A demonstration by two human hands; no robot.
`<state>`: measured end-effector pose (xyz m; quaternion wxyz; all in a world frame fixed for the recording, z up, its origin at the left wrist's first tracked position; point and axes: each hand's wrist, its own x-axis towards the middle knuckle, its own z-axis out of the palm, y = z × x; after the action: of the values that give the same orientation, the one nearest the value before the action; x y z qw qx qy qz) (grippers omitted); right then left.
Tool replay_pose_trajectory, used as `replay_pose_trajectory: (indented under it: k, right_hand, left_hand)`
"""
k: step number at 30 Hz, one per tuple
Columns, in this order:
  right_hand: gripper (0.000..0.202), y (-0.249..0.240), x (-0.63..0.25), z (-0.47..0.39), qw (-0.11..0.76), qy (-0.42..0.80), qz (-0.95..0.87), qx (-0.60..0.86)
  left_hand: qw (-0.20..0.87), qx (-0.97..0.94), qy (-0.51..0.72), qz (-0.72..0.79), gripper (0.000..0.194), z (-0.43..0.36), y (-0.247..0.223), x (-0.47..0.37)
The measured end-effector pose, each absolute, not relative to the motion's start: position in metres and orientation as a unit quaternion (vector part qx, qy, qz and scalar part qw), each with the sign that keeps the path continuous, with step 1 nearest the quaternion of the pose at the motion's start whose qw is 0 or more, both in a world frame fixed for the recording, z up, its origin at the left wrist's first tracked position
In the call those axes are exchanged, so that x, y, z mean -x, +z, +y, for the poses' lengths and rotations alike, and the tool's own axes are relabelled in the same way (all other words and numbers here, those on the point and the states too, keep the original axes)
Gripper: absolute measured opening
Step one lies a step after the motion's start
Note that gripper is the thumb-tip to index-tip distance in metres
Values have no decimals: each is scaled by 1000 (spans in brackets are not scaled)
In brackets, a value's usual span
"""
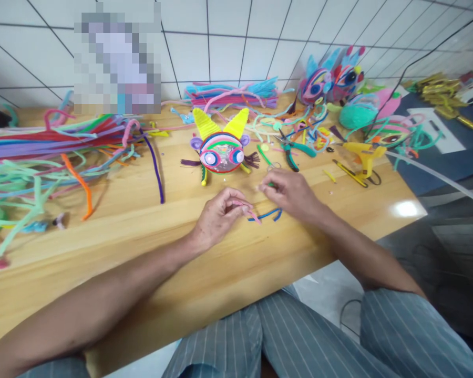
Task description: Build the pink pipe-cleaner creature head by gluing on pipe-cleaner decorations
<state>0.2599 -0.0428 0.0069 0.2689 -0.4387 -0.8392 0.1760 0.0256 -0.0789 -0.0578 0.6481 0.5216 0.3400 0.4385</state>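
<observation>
My left hand (223,214) pinches a short pink pipe cleaner (254,216), one end hanging below the fingertips. My right hand (286,190) is closed just to the right, with a bit of green showing at its fingers. Under and between the hands, a blue pipe cleaner piece (266,214) lies on the wooden table (236,262). Behind them stands a colourful mask-like figure (223,152) with yellow ears, purple side curls, ringed eyes and dark tassels. Beyond my right hand, a green strip (263,155) lies near small scissors, whose ring handles (274,166) show.
Bundled pipe cleaners (63,142) cover the left side; another bundle (232,95) lies at the back. Pliers (289,152), a yellow glue gun (364,156) and a yellow cutter (350,173) lie right. Finished figures (317,86) stand against the tiled wall.
</observation>
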Motion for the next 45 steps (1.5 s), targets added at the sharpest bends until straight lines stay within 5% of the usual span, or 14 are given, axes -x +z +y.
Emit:
replay_pose_trajectory:
  k: [11, 20, 25, 28, 34, 45]
  right_hand:
    - [32, 54, -414, 9, 314, -167, -669, 653]
    - [24, -1, -421, 21, 211, -98, -683, 693]
    - [60, 3, -370, -21, 269, -151, -709, 634]
    - [53, 20, -323, -57, 306, -74, -753, 578]
    - [16, 8, -249, -81, 201, 195, -849, 449]
    - [30, 1, -259, -66, 289, 300, -784, 459]
  left_hand:
    - [641, -509, 424, 386, 36, -78, -49, -24]
    - [608, -512, 441, 416, 32, -80, -40, -22]
    - [598, -507, 453, 425, 25, -79, -39, -21]
    - [595, -505, 458, 426, 24, -79, -38, -21]
    - [571, -525, 468, 424, 25, -81, -38, -19]
    - [546, -568, 425, 445, 33, -82, -40, -18]
